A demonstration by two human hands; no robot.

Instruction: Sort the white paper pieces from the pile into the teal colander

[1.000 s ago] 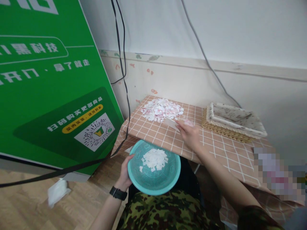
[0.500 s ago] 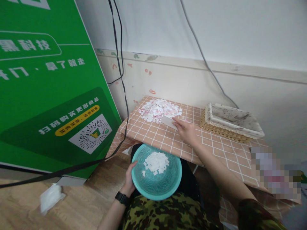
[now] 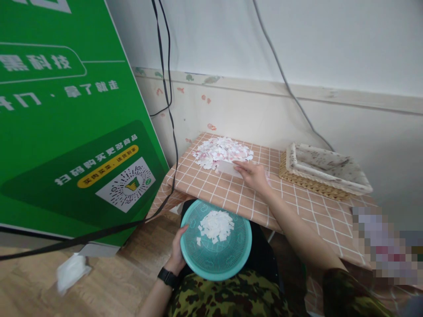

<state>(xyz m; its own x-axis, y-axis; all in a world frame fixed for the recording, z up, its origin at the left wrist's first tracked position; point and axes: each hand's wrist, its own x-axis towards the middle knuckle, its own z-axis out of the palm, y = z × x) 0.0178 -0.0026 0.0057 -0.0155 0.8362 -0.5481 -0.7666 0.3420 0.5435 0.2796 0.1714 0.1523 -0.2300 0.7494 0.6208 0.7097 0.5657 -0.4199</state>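
Note:
My left hand (image 3: 179, 247) grips the rim of a round teal plastic strainer basket (image 3: 214, 264) at my lap, its thumb over the edge. Small white paper pieces (image 3: 217, 226) lie heaped inside the basket. Above the table, my right hand (image 3: 253, 175) is closed on a flat pale card (image 3: 230, 168), pinched between thumb and fingers. The card's far edge is at the near side of a pile of white and pink paper scraps (image 3: 220, 150). Whether it touches the scraps, I cannot tell.
A checked brown cloth covers the table (image 3: 231, 193). A wicker basket with a floral lining (image 3: 327, 169) stands at its right. A green printed panel (image 3: 76, 110) rises at the left, with a black strap (image 3: 172, 123) hanging before it. A white bag (image 3: 72, 270) lies on the floor.
My right hand and the card have moved slightly left and away from me, nearer the scraps. My left hand keeps its hold on the strainer basket. The view has shifted a little.

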